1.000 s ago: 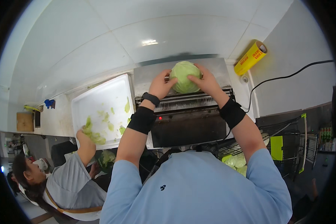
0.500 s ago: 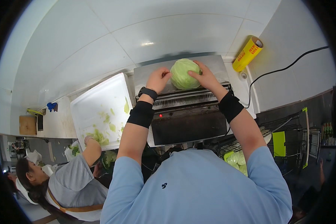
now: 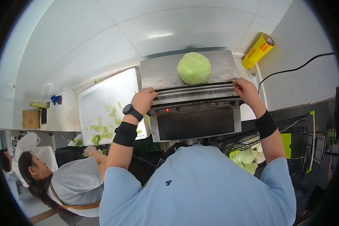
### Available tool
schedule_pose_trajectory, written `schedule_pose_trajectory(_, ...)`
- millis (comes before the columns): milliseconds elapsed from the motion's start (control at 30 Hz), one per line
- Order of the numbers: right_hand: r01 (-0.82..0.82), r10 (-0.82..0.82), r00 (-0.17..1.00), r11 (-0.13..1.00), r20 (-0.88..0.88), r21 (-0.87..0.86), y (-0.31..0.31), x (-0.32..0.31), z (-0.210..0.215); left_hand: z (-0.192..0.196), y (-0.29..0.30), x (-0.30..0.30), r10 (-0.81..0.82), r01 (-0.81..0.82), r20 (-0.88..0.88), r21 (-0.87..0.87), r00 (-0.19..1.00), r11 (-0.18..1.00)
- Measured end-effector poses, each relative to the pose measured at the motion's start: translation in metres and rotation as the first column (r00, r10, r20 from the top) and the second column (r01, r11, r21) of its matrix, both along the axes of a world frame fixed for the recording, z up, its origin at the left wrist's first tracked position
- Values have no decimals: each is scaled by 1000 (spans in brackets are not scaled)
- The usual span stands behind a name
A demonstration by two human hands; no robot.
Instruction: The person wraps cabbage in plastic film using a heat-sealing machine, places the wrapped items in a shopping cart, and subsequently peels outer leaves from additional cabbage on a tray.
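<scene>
A pale green cabbage [image 3: 194,68] rests on the steel top of a film-wrapping machine [image 3: 154,69]. Below it, a strip of clear cling film [image 3: 196,94] lies across the machine's roller gap. My left hand [image 3: 144,100] is closed at the strip's left end, fingertips pinched at its edge. At the opposite end my right hand [image 3: 247,91] pinches in the same way, thumb and fingers together. Neither hand touches the cabbage. The film right at my fingertips is too thin to make out clearly.
On the left stands a white tray [image 3: 87,109] with leaf scraps, a co-worker [image 3: 77,177] beside it. A yellow film roll [image 3: 258,51] and a black cable [image 3: 290,67] are at the right. Wrapped cabbages [image 3: 248,156] sit in a cart [image 3: 290,128] below.
Both hands have let go of the cabbage and moved apart, toward me, to the two ends of the film strip. The cabbage stays on the steel top. The co-worker's hand has left the tray.
</scene>
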State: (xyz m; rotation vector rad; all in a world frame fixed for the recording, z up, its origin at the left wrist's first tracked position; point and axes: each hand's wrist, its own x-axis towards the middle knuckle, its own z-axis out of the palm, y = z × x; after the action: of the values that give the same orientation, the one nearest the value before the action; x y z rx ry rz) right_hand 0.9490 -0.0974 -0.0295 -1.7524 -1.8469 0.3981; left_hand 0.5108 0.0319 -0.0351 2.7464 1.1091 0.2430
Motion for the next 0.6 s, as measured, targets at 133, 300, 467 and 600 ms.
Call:
schedule_pose_trajectory(133, -96, 107, 976, 993, 189, -65, -5, 5, -2, -10, -2, 8, -95, 96, -36, 36, 995, 995)
schedule_pose_trajectory(300, -120, 141, 945, 989, 293, -90, -6, 15, -7, -11, 0, 17, -190, 191, -116, -6, 975, 982)
schedule_pose_trajectory(467, -121, 165, 928, 981, 333, -150, -4, 13, -7, -16, 5, 20, -234, 247, -194, 47, 953, 968)
schedule_pose_trajectory(600, -160, 204, 914, 975, 350, -152, 2, 5, -6, -18, 8, 22, -259, 276, -192, 67, 946, 959)
